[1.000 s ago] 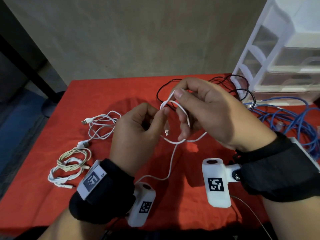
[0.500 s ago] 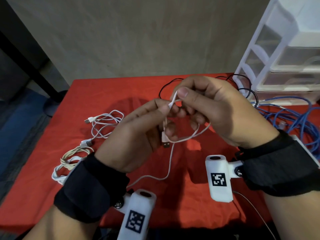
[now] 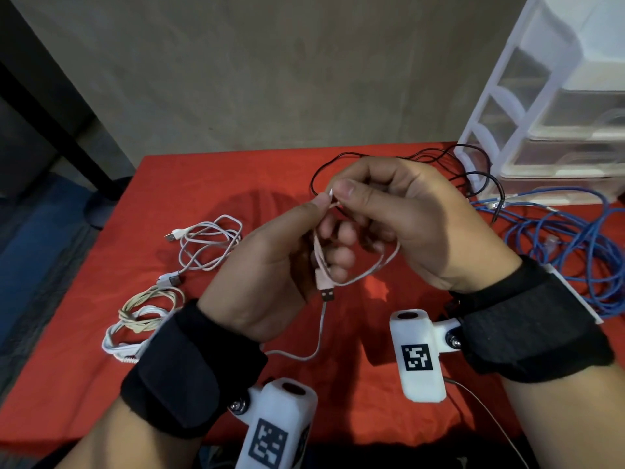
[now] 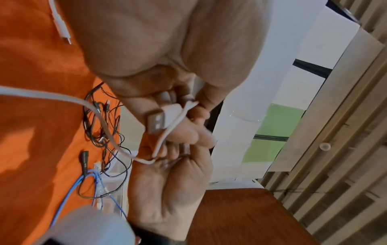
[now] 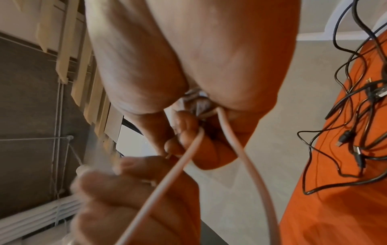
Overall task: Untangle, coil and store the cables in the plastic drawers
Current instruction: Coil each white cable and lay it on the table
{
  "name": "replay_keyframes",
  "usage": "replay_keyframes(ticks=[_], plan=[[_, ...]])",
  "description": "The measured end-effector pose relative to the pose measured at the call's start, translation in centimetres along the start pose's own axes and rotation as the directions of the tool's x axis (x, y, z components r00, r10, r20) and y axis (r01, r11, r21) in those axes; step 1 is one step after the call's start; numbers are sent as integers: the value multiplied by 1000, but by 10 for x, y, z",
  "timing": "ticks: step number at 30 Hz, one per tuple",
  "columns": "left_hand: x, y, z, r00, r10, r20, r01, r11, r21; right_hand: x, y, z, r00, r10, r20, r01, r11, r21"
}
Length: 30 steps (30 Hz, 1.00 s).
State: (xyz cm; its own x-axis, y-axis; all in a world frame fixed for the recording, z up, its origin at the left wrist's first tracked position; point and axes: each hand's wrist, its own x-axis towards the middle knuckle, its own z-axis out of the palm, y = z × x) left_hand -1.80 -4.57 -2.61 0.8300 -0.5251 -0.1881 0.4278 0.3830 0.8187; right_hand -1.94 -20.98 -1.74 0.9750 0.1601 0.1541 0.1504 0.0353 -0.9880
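Both hands hold one white USB cable (image 3: 368,272) above the red table. My left hand (image 3: 270,262) pinches its top with thumb and forefinger, and its curled fingers hold the strand by the USB plug (image 3: 326,292), which hangs down. My right hand (image 3: 399,214) pinches the same top point and keeps a small loop under its fingers. The cable's tail (image 3: 314,346) drops to the cloth. The left wrist view shows the USB plug (image 4: 156,121) against my fingers. Two strands of the cable (image 5: 240,149) run from my right fingers in the right wrist view.
A white cable (image 3: 206,245) lies loose at the left, with a cream and white bundle (image 3: 142,319) nearer me. Black cables (image 3: 466,170) and a blue cable heap (image 3: 575,252) lie at the right, before the plastic drawers (image 3: 554,113). The table (image 3: 220,184) is covered in red cloth.
The left hand rotated and rose to meet the right hand's pinch. The open loop closed into a smaller one, and the USB plug now hangs below the left fingers.
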Motion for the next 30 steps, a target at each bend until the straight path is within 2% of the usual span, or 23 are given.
replay_keyframes(ticks=[5, 9, 11, 14, 16, 19, 21, 24, 26, 27, 30], plan=[[0, 2, 2, 995, 65, 81, -50, 982, -183, 4, 1, 2, 996, 32, -87, -32, 999, 9], [1, 0, 4, 995, 96, 35, -87, 978, -187, 5, 3, -1, 989, 65, -132, -61, 998, 32], [2, -1, 6, 992, 118, 42, -104, 965, -242, 6, 6, 1, 987, 68, -145, -57, 996, 75], [4, -2, 4, 985, 155, 69, -129, 948, -290, 6, 10, 3, 980, 137, -146, -108, 975, 193], [5, -1, 1, 983, 173, 52, -152, 948, -279, 6, 11, 3, 975, 177, -136, -149, 969, 195], [4, 5, -4, 979, 205, 1, -199, 949, -246, 5, 9, -2, 969, 197, -151, -191, 980, 51], [4, 12, -7, 970, 240, -40, -243, 947, -210, 4, 9, -2, 965, 234, -115, -241, 970, -44], [6, 23, -16, 945, 317, -76, -326, 920, -218, -1, 13, 5, 971, 236, -29, -233, 921, -312], [8, 31, -24, 916, 389, -101, -402, 895, -195, -6, 13, 12, 971, 231, 59, -167, 836, -523], [9, 34, -28, 896, 428, -114, -442, 884, -152, -7, 13, 15, 969, 216, 123, -94, 777, -623], [13, 27, -33, 840, 514, -173, -508, 858, 83, -12, 6, 26, 960, 125, 249, 109, 653, -750]])
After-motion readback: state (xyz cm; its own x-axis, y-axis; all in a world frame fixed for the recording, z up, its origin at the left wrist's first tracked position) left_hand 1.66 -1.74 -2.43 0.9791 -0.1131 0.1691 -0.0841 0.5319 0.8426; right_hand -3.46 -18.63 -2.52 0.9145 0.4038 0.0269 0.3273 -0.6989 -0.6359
